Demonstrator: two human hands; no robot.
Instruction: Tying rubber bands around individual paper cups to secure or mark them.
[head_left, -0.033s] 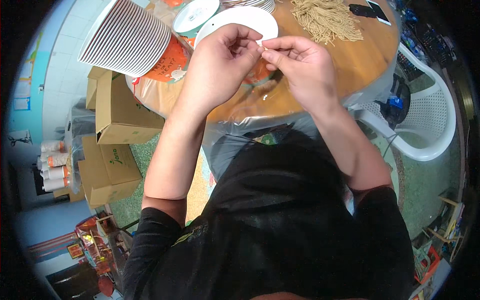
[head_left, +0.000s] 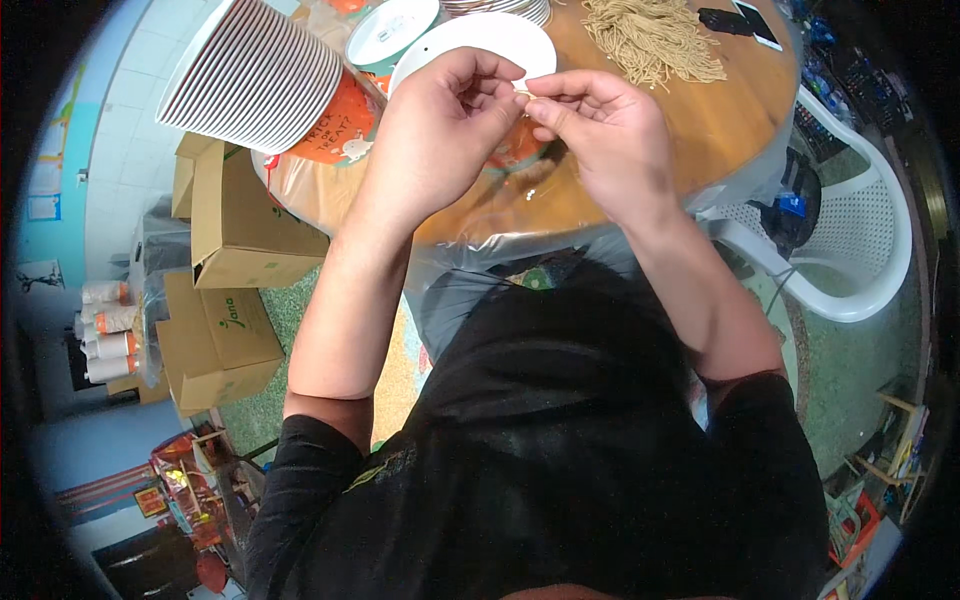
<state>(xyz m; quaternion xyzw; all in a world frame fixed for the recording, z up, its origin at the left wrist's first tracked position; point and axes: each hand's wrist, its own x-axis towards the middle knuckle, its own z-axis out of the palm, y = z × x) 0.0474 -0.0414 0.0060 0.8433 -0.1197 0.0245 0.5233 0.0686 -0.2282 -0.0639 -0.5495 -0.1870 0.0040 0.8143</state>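
Note:
Above the near part of the table, my left hand and my right hand meet, thumbs and forefingers pinched almost tip to tip. Between them shows a short bit of thin pale cord; most of it is hidden by the fingers. Just behind and below is an orange paper bucket with a white inside, its mouth tilted up and partly covered by my left hand. A heap of tan cords lies beyond my right hand.
A tall stack of nested white-rimmed buckets leans at the left of the plastic-covered round table. White round lids lie at the back; a phone is at far right. Cardboard boxes and a white plastic chair flank me.

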